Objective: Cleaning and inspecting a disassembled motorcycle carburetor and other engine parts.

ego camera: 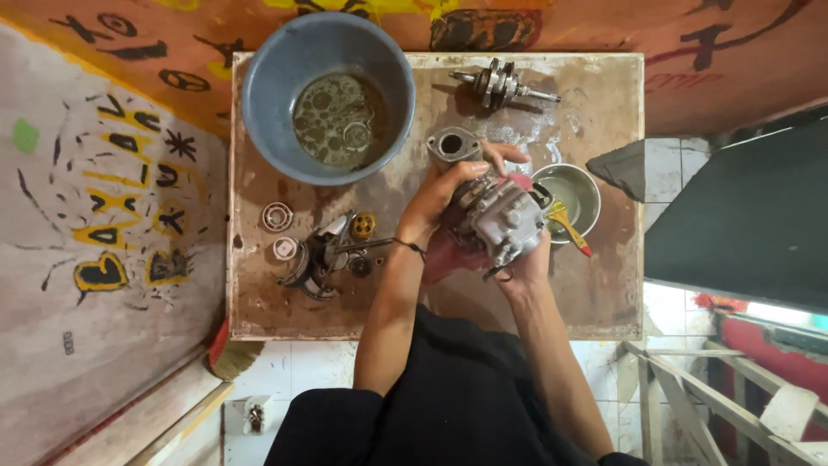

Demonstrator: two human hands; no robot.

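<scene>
Fingers of both hands (left (440, 197), right (524, 266)) clasp the grey engine block (503, 220) between them above the table (604, 285).

Left of the held grey metal engine part (498, 220), loose small parts (323, 250) crowd the stained wooden tabletop (604, 293). Beyond them sits a blue plastic basin (259, 95); a steel bowl (593, 185) lies just right. The table's near-right stretch lies bare.
</scene>
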